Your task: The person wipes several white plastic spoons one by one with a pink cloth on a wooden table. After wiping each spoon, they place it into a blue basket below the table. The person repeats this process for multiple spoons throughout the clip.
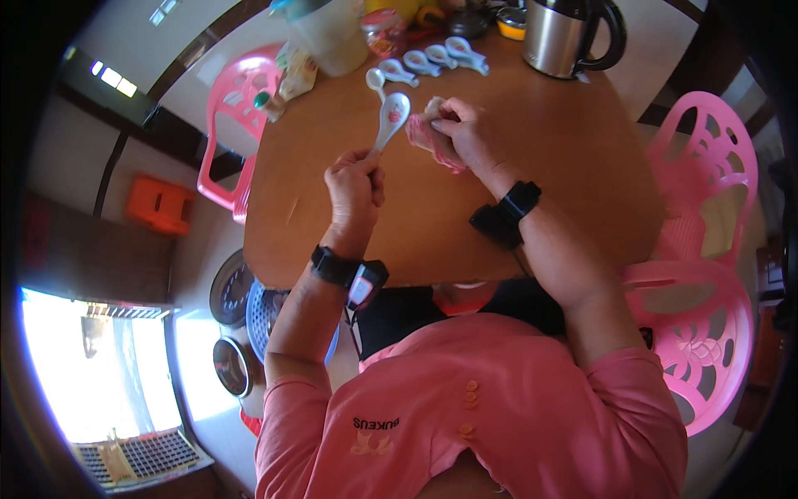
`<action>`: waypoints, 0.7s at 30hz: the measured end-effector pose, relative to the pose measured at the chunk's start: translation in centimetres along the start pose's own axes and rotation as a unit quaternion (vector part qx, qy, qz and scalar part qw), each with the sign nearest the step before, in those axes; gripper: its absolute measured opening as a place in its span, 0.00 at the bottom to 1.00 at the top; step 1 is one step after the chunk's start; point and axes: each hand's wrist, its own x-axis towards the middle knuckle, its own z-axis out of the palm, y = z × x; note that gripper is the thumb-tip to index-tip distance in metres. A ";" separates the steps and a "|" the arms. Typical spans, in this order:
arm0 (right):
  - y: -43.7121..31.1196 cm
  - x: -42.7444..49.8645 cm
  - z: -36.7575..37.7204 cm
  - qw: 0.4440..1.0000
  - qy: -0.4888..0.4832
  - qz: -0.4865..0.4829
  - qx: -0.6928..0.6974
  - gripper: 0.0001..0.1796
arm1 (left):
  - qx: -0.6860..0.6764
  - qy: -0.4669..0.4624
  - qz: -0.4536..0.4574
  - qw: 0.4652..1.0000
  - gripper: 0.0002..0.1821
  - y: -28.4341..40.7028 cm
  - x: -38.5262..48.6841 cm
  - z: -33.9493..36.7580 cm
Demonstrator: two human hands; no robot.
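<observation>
My left hand (356,186) grips the handle of a white soup spoon (394,116) with a red flower printed in its bowl. The spoon is held up over the wooden table (436,231), its bowl pointing away from me. Just to the right, my right hand (466,134) pinches a crumpled pink and white cloth (430,138), part of which hangs below the fingers. Cloth and spoon are apart. Beyond the spoon's bowl lies a smaller white spoon (375,80). Several more white spoons (419,61) lie in a row to its right.
A steel kettle (555,37) with a black handle stands at the far right. At the back are a red-lidded jar (382,34) and a translucent pitcher (327,37). Pink plastic chairs (698,162) stand around the table. A blue plastic basket (259,315) sits below at the left.
</observation>
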 end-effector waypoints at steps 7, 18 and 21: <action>1.7 1.9 -0.4 0.990 0.129 -0.022 0.054 0.16 | -0.081 -0.069 0.013 0.994 0.07 -3.1 3.7 7.8; 3.2 3.3 -2.8 0.943 0.184 0.081 0.264 0.13 | -0.094 -0.196 0.052 0.975 0.08 -6.0 3.1 9.5; 2.8 3.1 -2.7 0.960 0.175 0.067 0.209 0.15 | -0.117 -0.200 -0.001 0.973 0.10 -5.7 3.1 9.4</action>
